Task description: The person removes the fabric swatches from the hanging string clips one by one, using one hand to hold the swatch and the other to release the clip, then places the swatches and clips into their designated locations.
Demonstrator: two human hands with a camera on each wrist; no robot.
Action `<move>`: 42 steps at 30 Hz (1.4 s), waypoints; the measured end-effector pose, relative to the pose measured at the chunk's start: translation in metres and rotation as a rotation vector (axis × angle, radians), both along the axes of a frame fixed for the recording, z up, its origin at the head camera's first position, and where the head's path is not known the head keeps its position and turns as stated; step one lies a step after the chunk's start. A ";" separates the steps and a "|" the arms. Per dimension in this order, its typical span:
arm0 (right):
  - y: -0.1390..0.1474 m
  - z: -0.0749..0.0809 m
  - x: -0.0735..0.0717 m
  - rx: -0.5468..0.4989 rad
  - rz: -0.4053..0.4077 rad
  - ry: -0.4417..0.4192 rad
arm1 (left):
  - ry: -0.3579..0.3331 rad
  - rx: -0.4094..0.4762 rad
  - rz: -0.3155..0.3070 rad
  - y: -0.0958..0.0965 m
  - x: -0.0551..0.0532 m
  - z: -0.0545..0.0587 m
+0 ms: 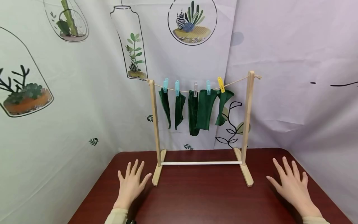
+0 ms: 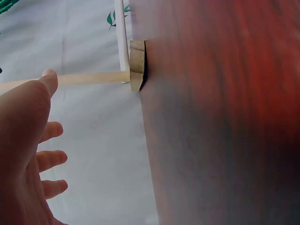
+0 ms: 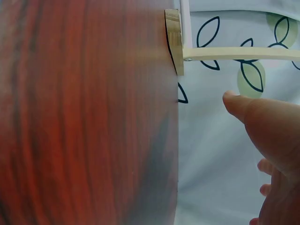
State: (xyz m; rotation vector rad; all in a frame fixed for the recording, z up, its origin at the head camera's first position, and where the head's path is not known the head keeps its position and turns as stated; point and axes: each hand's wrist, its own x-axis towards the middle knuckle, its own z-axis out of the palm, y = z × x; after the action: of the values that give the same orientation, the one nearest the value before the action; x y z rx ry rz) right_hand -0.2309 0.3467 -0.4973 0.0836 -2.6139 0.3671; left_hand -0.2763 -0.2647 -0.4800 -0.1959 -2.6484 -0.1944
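My left hand (image 1: 130, 186) is spread above the table left of a small wooden clothes rack, its thumb nearest the rack's left foot (image 1: 159, 168). On the other side my right hand (image 1: 293, 185) hovers with fingers fanned out, further from the right foot (image 1: 244, 167). Neither holds anything. Strips of dark green cloth (image 1: 207, 110) hang from the rack's string (image 1: 236, 81), pinned by blue pegs (image 1: 177, 88), a clear peg (image 1: 195, 89) and a yellow peg (image 1: 221, 84). Both wrist views show the hands raised over the tabletop.
The dark red wooden table (image 1: 201, 196) has its far edge just behind the rack. A white rod (image 1: 201, 163) joins the rack's two posts low down. Behind hangs a pale curtain (image 1: 92, 77) printed with plants in jars, also enclosing both sides.
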 end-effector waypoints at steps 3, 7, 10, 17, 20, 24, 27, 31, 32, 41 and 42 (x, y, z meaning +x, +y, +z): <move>0.001 0.000 0.001 0.019 0.003 0.021 | -0.012 0.024 -0.007 0.002 -0.001 -0.002; 0.002 0.000 0.003 0.033 0.011 0.026 | -0.032 0.086 -0.050 0.007 -0.003 -0.001; 0.002 0.001 0.004 0.040 0.031 0.014 | -0.027 0.134 -0.109 0.013 -0.007 0.003; -0.004 0.009 -0.001 0.065 0.101 0.061 | -0.054 0.250 -0.261 0.038 -0.019 0.031; -0.008 0.018 -0.005 0.080 0.121 0.091 | -0.095 0.309 -0.316 0.050 -0.023 0.046; -0.016 0.033 -0.009 0.061 0.168 0.118 | -0.126 0.387 -0.404 0.065 -0.030 0.065; -0.021 0.046 -0.011 0.023 0.194 0.068 | -0.141 0.422 -0.460 0.076 -0.035 0.080; -0.028 0.062 -0.015 0.006 0.208 0.001 | -0.151 0.455 -0.516 0.090 -0.042 0.098; -0.029 0.067 -0.017 0.005 0.215 -0.003 | -0.151 0.465 -0.529 0.093 -0.044 0.103; -0.040 0.115 -0.032 -0.004 0.302 0.126 | -0.096 0.513 -0.681 0.126 -0.058 0.151; -0.042 0.120 -0.033 -0.012 0.310 0.129 | -0.088 0.509 -0.690 0.130 -0.058 0.156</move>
State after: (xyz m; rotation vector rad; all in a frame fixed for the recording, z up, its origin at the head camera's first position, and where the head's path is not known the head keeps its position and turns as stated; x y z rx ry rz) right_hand -0.2637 0.3049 -0.3774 0.4961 -2.4704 0.4679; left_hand -0.3346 -0.1347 -0.3239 -0.9286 -2.4076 -1.0956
